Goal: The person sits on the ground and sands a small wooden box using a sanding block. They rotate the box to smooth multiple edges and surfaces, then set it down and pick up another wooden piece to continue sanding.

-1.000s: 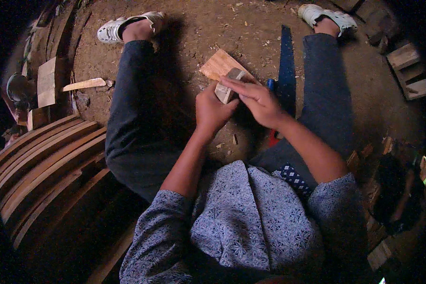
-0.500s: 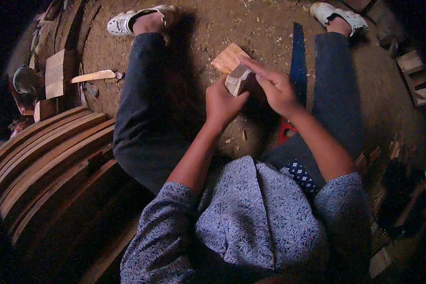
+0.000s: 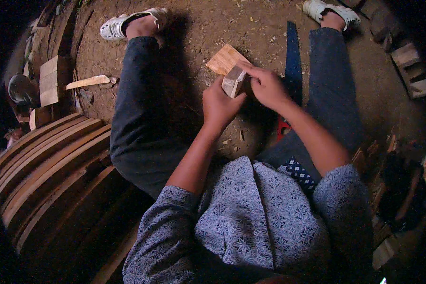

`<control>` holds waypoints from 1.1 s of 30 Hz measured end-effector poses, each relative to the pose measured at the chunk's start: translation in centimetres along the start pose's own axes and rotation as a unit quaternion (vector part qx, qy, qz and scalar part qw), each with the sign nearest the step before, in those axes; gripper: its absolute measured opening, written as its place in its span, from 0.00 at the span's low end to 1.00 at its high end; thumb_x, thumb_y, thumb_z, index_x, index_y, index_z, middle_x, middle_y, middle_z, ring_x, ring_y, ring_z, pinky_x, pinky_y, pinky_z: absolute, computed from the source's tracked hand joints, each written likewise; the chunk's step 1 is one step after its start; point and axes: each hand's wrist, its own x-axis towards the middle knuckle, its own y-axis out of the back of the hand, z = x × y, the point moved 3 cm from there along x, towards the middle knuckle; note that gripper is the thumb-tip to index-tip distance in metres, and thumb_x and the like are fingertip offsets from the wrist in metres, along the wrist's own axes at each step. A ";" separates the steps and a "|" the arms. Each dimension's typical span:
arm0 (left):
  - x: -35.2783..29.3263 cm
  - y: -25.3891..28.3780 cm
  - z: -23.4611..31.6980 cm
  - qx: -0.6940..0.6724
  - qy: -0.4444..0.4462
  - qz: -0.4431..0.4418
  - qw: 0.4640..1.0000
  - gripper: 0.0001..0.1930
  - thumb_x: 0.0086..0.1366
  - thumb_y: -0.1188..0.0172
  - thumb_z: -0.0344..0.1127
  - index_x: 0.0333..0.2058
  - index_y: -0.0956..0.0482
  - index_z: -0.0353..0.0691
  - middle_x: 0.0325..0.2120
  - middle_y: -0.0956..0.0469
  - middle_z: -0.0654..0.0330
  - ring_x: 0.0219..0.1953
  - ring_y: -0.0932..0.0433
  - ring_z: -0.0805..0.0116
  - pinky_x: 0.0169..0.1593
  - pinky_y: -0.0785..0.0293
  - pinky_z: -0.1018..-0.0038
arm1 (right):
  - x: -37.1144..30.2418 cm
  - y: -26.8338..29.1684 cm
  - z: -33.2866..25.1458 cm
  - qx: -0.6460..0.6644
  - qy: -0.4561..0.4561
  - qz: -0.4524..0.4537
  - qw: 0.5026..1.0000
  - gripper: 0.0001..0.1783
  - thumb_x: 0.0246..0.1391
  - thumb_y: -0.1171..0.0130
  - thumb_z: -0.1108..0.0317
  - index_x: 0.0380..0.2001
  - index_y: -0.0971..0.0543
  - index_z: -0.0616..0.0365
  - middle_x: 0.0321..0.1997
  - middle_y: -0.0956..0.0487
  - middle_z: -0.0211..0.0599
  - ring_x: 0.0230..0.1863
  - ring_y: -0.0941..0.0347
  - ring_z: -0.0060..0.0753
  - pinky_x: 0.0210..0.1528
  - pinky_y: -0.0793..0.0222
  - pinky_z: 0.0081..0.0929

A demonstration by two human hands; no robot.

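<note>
Gripping a small wood block (image 3: 234,81), both hands, left hand (image 3: 221,105) and right hand (image 3: 266,87), are pinching it above a flat board (image 3: 221,59) lying on the dirt floor (image 3: 213,28).

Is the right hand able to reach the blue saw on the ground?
Probably yes. The right hand lies beside the saw with bare ground between them, but its fingers now hold the wooden block.
</note>
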 end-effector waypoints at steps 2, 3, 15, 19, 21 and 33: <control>0.1 -0.1 -0.4 -0.013 -0.013 0.003 1.000 0.20 0.40 0.31 0.36 0.34 0.24 0.34 0.27 0.21 0.46 0.34 0.21 0.49 0.37 0.25 0.64 | -1.2 0.1 -3.0 0.007 0.026 -0.006 1.000 0.28 0.49 0.59 0.83 0.56 0.31 0.58 0.59 0.32 0.49 0.63 0.38 0.38 0.64 0.47 0.28; 0.0 -0.1 -0.6 -0.020 -0.020 0.002 1.000 0.21 0.40 0.31 0.37 0.34 0.24 0.34 0.27 0.21 0.46 0.34 0.21 0.49 0.37 0.25 0.63 | -1.4 0.1 -3.4 0.025 0.036 0.003 0.999 0.27 0.48 0.57 0.80 0.55 0.31 0.60 0.58 0.31 0.49 0.62 0.38 0.42 0.64 0.46 0.30; 0.1 -0.2 -0.8 0.056 0.002 -0.013 0.998 0.25 0.39 0.30 0.39 0.38 0.24 0.35 0.28 0.21 0.45 0.34 0.21 0.48 0.38 0.25 0.62 | 0.4 0.3 1.6 -0.014 0.018 -0.022 0.999 0.27 0.51 0.61 0.84 0.55 0.30 0.57 0.59 0.31 0.44 0.63 0.39 0.37 0.64 0.48 0.27; 0.2 -0.3 -1.4 0.021 -0.008 -0.005 1.000 0.27 0.39 0.30 0.39 0.39 0.24 0.34 0.29 0.22 0.44 0.35 0.21 0.48 0.39 0.25 0.62 | -0.1 -0.3 -1.3 -0.006 0.035 -0.023 0.999 0.29 0.46 0.61 0.83 0.54 0.29 0.55 0.56 0.29 0.49 0.61 0.36 0.44 0.65 0.47 0.30; -0.1 -0.5 -1.4 0.015 -0.011 -0.007 1.000 0.27 0.39 0.30 0.39 0.39 0.24 0.34 0.29 0.22 0.44 0.35 0.21 0.48 0.39 0.25 0.62 | -1.0 -0.3 -2.7 0.012 0.067 -0.022 0.997 0.29 0.49 0.62 0.84 0.55 0.30 0.56 0.58 0.30 0.46 0.62 0.38 0.39 0.65 0.48 0.27; 0.0 0.0 0.3 0.026 0.010 -0.033 0.999 0.25 0.39 0.30 0.38 0.39 0.24 0.35 0.30 0.21 0.45 0.36 0.21 0.49 0.39 0.25 0.63 | -0.2 0.7 -0.1 -0.006 -0.004 -0.031 0.999 0.32 0.46 0.64 0.86 0.56 0.31 0.56 0.61 0.33 0.45 0.64 0.41 0.34 0.66 0.51 0.27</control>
